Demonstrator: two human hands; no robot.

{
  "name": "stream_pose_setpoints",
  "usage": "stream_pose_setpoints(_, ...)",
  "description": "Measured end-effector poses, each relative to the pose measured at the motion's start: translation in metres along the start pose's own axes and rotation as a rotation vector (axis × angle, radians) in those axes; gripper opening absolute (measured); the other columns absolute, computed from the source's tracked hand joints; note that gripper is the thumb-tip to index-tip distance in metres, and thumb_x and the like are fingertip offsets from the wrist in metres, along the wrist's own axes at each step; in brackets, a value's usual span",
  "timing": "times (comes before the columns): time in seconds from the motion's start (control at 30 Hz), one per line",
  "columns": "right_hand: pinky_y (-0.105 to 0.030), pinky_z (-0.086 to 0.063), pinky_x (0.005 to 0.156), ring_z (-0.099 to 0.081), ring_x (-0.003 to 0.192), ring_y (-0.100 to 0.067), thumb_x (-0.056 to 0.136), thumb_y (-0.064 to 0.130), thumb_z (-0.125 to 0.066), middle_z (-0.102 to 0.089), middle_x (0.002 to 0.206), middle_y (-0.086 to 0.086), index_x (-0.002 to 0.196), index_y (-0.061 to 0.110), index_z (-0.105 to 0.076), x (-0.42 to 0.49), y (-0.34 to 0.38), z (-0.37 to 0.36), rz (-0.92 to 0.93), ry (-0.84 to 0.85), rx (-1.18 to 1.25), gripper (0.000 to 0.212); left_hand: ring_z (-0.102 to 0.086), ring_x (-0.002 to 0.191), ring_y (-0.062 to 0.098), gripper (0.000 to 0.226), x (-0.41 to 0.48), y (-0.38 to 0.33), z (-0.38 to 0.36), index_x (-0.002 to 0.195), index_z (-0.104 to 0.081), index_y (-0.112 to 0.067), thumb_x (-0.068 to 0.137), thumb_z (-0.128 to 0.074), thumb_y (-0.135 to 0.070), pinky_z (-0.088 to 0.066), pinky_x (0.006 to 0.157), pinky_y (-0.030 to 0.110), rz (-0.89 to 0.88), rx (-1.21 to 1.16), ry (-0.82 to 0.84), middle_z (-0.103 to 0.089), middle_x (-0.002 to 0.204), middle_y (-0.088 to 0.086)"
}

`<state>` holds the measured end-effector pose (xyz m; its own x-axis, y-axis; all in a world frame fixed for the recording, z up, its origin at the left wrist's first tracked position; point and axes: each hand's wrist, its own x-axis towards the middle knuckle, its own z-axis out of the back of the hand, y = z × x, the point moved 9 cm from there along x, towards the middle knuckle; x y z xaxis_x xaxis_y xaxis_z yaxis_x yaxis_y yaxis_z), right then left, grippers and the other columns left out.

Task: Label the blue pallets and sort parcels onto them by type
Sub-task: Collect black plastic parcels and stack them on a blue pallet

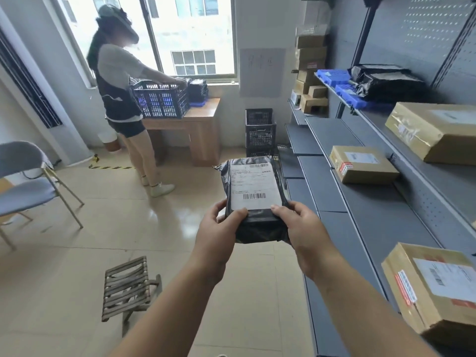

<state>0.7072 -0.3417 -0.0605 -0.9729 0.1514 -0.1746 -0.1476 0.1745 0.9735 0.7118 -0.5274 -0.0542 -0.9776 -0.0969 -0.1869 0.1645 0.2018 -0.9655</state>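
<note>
Gripping the near end of a black parcel (pixel 253 199), left hand (pixel 219 228) and right hand (pixel 306 228) each clamp a corner, thumbs on its white label (pixel 253 181). Grey shelving (pixel 360 215) edges just right of the right hand, with blue pallets (pixel 332 74) far back on it under black bags (pixel 386 81). Open tiled floor (pixel 77 253) to the left, slatted stool (pixel 127 287) low down.

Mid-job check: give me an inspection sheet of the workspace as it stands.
Surface: grey shelf, partly bare metal.
Job's things: black parcel, label up; blue pallets on upper shelf under black bags; cardboard boxes on shelf.
Clutter: folding stool, chair, stacked crates on floor.
Hands: left hand and right hand both hold the parcel's near end.
Cables: nothing seen.
Surroundings: another person at a wooden table by the window.
</note>
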Motion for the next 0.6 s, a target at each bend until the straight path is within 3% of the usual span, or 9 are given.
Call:
stream_pose_setpoints(0.17, -0.042, -0.06, 0.09, -0.075, 0.096, -0.021, 0.093, 0.026, -0.069, -0.078, 0.108, -0.003, 0.114, 0.017, -0.07, 0.085, 0.015, -0.032, 0.018, -0.018, -0.017, 0.023, -0.076, 0.089, 0.017, 0.036, 0.097, -0.023, 0.002, 0.128, -0.062, -0.023, 0.093, -0.071, -0.017, -0.059, 0.089, 0.041, -0.017, 0.007, 0.037, -0.081, 0.096, -0.005)
stream_pose_setpoints(0.37, -0.04, -0.06, 0.089, -0.076, 0.094, -0.02, 0.094, 0.024, -0.069, -0.078, 0.105, -0.001, 0.11, 0.02, -0.069, 0.173, 0.042, -0.055, 0.041, -0.111, 0.034, 0.016, -0.076, 0.096, 0.024, 0.035, 0.205, -0.055, -0.013, 0.126, -0.061, -0.024, 0.094, -0.071, -0.016, -0.057, 0.098, 0.05, -0.011, 0.026, 0.136, -0.081, 0.099, -0.003)
stream_pose_setpoints(0.6, -0.041, -0.06, 0.086, -0.076, 0.093, -0.022, 0.094, 0.025, -0.069, -0.078, 0.106, -0.003, 0.114, 0.018, -0.07, 0.273, 0.063, -0.055, 0.051, -0.15, 0.053, 0.022, -0.076, 0.099, 0.021, 0.036, 0.307, -0.069, -0.049, 0.127, -0.063, -0.024, 0.093, -0.071, -0.017, -0.058, 0.096, 0.043, 0.001, 0.008, 0.175, -0.08, 0.104, -0.002)
